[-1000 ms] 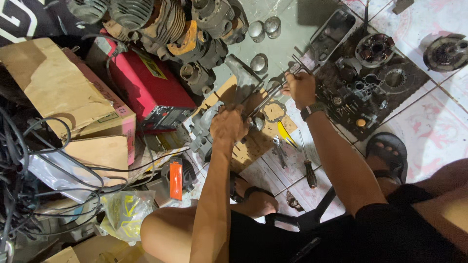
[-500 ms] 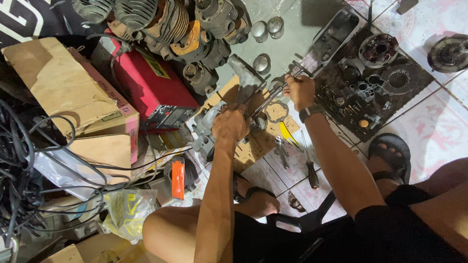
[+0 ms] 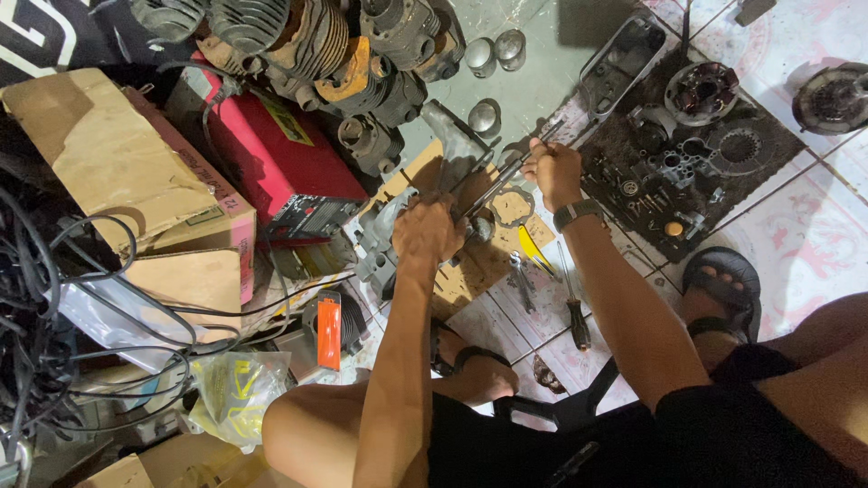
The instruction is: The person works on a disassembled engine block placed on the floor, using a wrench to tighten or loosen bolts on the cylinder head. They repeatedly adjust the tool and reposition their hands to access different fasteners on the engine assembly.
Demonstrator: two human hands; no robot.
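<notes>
I sit on the floor over a grey metal engine casing (image 3: 380,239) that lies on a piece of cardboard (image 3: 479,262). My left hand (image 3: 427,228) presses down on the casing and grips a part of it. My right hand (image 3: 551,170), with a watch on the wrist, is closed around a long metal rod or tool shaft (image 3: 506,176) that runs diagonally down towards my left hand. A round gasket (image 3: 512,206) lies just under the rod.
A red machine box (image 3: 280,154), cardboard boxes (image 3: 117,172) and black cables (image 3: 36,334) fill the left. Engine cylinders (image 3: 307,45) lie at the top. A dark tray of engine parts (image 3: 687,154) sits right. A wrench (image 3: 523,278) and a screwdriver (image 3: 573,307) lie on the tiles.
Both hands stay on the casing and the rod with only slight shifts. The view has drifted a little.
</notes>
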